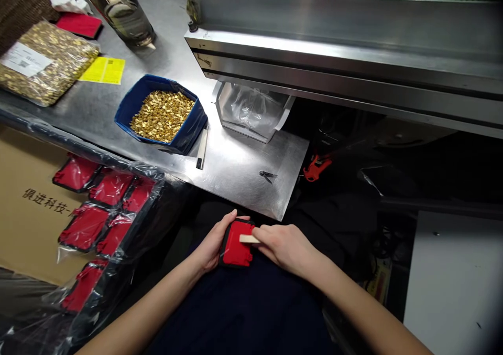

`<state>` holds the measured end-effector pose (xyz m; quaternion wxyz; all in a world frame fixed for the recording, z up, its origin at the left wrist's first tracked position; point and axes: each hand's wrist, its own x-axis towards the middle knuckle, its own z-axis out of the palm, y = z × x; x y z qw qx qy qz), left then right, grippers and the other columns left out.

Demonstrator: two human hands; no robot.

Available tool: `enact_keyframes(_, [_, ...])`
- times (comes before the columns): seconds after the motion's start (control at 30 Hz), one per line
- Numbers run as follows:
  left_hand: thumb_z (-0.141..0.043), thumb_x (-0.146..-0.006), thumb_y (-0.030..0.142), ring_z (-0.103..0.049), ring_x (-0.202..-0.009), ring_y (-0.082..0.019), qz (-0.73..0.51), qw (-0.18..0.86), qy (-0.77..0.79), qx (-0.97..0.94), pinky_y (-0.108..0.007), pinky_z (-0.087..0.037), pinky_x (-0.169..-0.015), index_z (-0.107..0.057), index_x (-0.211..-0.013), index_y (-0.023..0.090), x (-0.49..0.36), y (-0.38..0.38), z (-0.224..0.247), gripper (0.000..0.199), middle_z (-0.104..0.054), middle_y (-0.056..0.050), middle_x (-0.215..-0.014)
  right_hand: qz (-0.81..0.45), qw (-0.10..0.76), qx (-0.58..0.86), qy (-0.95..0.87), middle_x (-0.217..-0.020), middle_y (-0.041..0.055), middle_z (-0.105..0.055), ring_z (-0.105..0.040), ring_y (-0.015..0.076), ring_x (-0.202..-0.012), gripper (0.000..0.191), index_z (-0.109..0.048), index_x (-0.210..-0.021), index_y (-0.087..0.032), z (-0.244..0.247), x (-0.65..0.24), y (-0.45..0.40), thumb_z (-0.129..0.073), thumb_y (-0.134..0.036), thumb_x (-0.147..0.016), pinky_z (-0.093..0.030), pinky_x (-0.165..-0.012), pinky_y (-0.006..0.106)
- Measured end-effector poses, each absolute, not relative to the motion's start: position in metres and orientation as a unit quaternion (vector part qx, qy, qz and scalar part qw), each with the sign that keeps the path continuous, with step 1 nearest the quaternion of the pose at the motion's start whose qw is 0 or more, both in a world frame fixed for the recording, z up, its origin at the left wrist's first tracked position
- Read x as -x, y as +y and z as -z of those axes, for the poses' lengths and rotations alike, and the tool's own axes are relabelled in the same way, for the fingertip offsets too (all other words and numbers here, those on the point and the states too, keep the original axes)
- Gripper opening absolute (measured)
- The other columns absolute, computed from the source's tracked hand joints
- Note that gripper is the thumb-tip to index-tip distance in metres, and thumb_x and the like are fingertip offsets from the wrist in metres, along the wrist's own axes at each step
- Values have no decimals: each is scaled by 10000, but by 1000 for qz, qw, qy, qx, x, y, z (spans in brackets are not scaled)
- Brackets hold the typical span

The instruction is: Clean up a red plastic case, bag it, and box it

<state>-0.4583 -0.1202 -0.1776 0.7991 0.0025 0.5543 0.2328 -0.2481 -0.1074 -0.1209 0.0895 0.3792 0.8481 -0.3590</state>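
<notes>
Over my lap, my left hand (212, 246) is closed around the left side of a red plastic part with a black edge (234, 247). My right hand (286, 246) pinches a flat pale stick (247, 238), whose free end lies over the red face of the part. Whether the stick presses on it I cannot tell. Just beyond my hands, a pair of small nippers (268, 175) lies on the metal table (243, 161). A blue bin (135, 88) of small gold-coloured metal pieces (162, 115) stands farther left, with a white-and-black cutter-like tool (202, 148) beside it.
Several red parts with black edges (84, 226) lie in clear plastic over a cardboard box (23, 218) at left. A bag of gold pieces (51, 61), yellow label (104, 71) and bottle (121, 17) stand behind. A metal conveyor frame (334, 51) overhangs a grey bin (251, 111).
</notes>
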Motion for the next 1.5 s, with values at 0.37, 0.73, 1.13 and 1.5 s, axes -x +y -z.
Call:
enact_keyframes(0.37, [-638,-905,587,-748,-844,-262,-229,803,550,-14,-327,-630,-664,-728,-1219,149,461,-120,179,546,-782,-166,-1072,360,77,-403,838,-926,-31,-696,-653,142,-761,173,-531,-1019,-243,125,245,-114,-445,-377,-1088,-251,-576,308])
enact_keyframes(0.73, [-646,-901,583,-749,-813,-255,-231,803,549,-18,-321,-626,-663,-731,-1205,141,460,-120,177,544,-791,-158,-1032,359,75,-396,842,-935,-28,-699,-644,136,-752,172,-545,-1028,-246,127,246,-113,-448,-376,-1087,-253,-581,303])
enact_keyframes(1.13, [-640,-909,574,-753,-851,-258,-240,799,551,-24,-325,-632,-697,-742,-1178,136,460,-120,175,524,-794,-161,-1036,386,75,-394,831,-919,-32,-686,-639,137,-757,130,-535,-1005,-248,131,235,-123,-484,-348,-1072,-246,-586,297])
enact_keyframes(1.5, [-617,-919,585,-753,-965,-314,-244,808,536,-12,-386,-643,-761,-715,-1220,136,457,-120,172,550,-767,-196,-1158,362,70,-406,836,-886,-42,-670,-621,128,-718,82,-530,-988,-244,125,227,-138,-509,-296,-1049,-241,-586,319])
